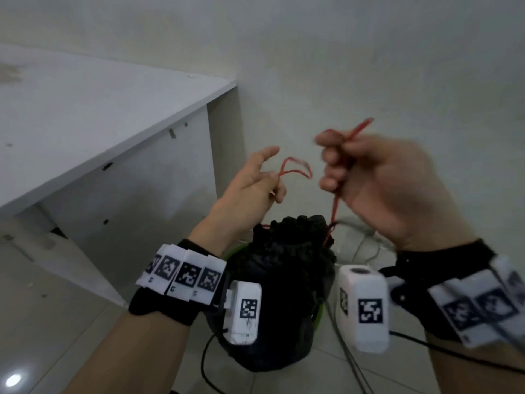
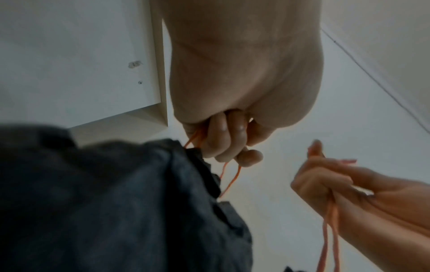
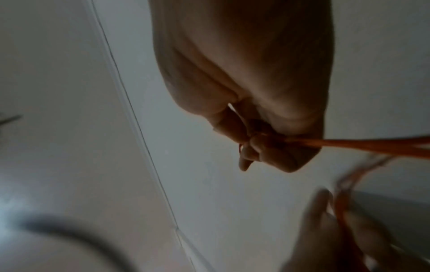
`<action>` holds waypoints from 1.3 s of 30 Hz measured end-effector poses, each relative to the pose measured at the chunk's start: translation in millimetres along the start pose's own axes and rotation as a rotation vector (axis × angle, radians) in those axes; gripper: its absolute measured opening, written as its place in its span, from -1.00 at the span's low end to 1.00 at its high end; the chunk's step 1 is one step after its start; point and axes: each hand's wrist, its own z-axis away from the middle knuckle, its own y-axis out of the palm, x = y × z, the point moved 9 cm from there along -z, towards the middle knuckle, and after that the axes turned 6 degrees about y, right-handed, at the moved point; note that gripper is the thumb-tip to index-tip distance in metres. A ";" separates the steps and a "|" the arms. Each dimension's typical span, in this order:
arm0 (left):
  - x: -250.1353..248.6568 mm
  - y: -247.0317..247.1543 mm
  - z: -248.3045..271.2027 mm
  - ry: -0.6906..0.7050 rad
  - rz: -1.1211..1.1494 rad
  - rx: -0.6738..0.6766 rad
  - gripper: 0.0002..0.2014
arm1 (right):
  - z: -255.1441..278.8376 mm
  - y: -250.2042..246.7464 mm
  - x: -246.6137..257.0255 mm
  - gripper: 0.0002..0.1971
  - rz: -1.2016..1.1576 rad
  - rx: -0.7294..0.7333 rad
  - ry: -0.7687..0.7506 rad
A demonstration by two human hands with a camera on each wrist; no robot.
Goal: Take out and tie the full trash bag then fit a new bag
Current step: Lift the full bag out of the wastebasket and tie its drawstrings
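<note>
A full black trash bag (image 1: pixel 284 282) hangs between my wrists, its top gathered tight, over a green bin (image 1: pixel 320 312) that shows only as a sliver of rim. Two red drawstring loops come up from the bag's neck. My left hand (image 1: pixel 272 177) pinches one red loop (image 1: pixel 295 169) with its lower fingers curled and the index finger out. In the left wrist view those curled fingers (image 2: pixel 223 143) hold the string above the bag (image 2: pixel 116 202). My right hand (image 1: pixel 332 166) grips the other drawstring (image 1: pixel 336 206) in a fist, and its end sticks out above. The right wrist view shows that fist (image 3: pixel 260 147) round the taut string (image 3: pixel 372 145).
A white desk (image 1: pixel 85 123) with a side panel stands at the left, close to the bag. A pale wall is behind. Grey cables (image 1: pixel 358 365) trail over the tiled floor to the right of the bin.
</note>
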 end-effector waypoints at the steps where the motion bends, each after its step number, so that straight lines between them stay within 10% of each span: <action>1: -2.2 5.6 0.8 0.033 -0.020 0.043 -0.52 | -3.7 5.8 -7.3 -0.71 0.082 0.004 -0.041; 5: -11.6 17.1 7.6 0.147 -0.027 0.167 -0.34 | -11.3 14.1 -25.2 -0.69 0.453 -0.075 -0.299; 12: -2.9 2.4 20.8 0.204 -0.223 0.174 -0.25 | -26.2 -4.0 -43.7 -0.73 0.965 -0.243 -0.319; 16: -26.6 -1.2 34.3 0.298 -0.232 0.314 -0.83 | -22.0 -0.5 -84.2 -0.73 1.012 0.259 0.196; 20: -27.5 -10.5 27.4 0.306 -0.140 0.292 -0.80 | 3.8 21.3 -92.1 -0.74 0.499 0.605 0.310; 32: -17.2 -42.0 39.5 0.486 -0.407 -0.134 -0.76 | -16.0 -10.1 -83.6 -0.81 0.407 -0.030 0.202; 36: -10.6 -76.3 50.2 0.402 0.074 -0.014 -0.81 | -15.5 -72.7 -57.1 -0.76 0.516 -0.377 -0.017; 39: 11.3 -125.3 52.2 0.236 0.519 -0.210 -0.78 | -5.2 -98.4 -51.0 -0.75 0.871 -0.375 -0.101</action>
